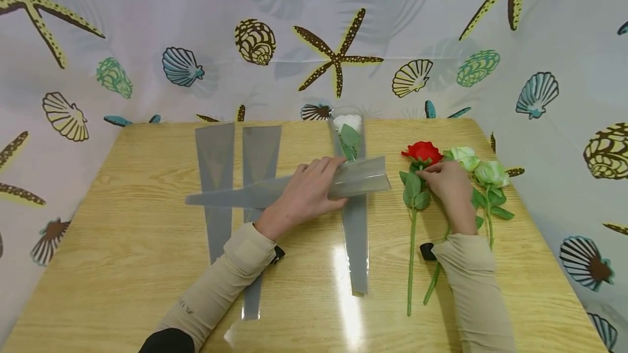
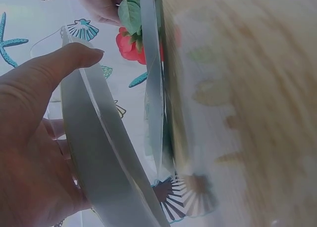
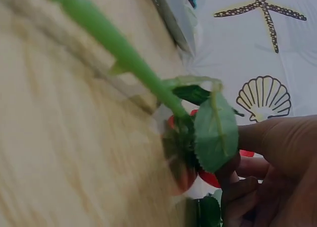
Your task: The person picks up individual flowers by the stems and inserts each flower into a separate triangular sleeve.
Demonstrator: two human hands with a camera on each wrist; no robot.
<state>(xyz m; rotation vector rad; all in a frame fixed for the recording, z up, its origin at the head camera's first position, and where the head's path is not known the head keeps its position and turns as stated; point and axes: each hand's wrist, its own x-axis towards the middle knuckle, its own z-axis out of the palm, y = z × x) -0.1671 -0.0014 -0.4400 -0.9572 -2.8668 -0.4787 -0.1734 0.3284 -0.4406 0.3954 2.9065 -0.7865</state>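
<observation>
My left hand (image 1: pixel 311 187) grips a translucent grey flower sleeve (image 1: pixel 365 176), its wide end opening to the right. In the left wrist view the thumb lies across the edge of the sleeve (image 2: pixel 104 138), fingers behind it. My right hand (image 1: pixel 448 189) pinches a red artificial rose (image 1: pixel 423 152) just below the bloom, its green stem pointing toward me. The right wrist view shows a leaf (image 3: pixel 215 133) of the rose in front of the fingertips, partly hiding them. Beneath the left hand lies another sleeve (image 1: pixel 355 244) with a white rose (image 1: pixel 347 123) inside it.
Two flat grey sleeves (image 1: pixel 216 162) lie at the left of the wooden table (image 1: pixel 122 222), partly under the held one. Two pale green-white roses (image 1: pixel 492 174) lie right of the red one, close to the right hand. A shell-patterned cloth (image 1: pixel 206 15) hangs behind the table.
</observation>
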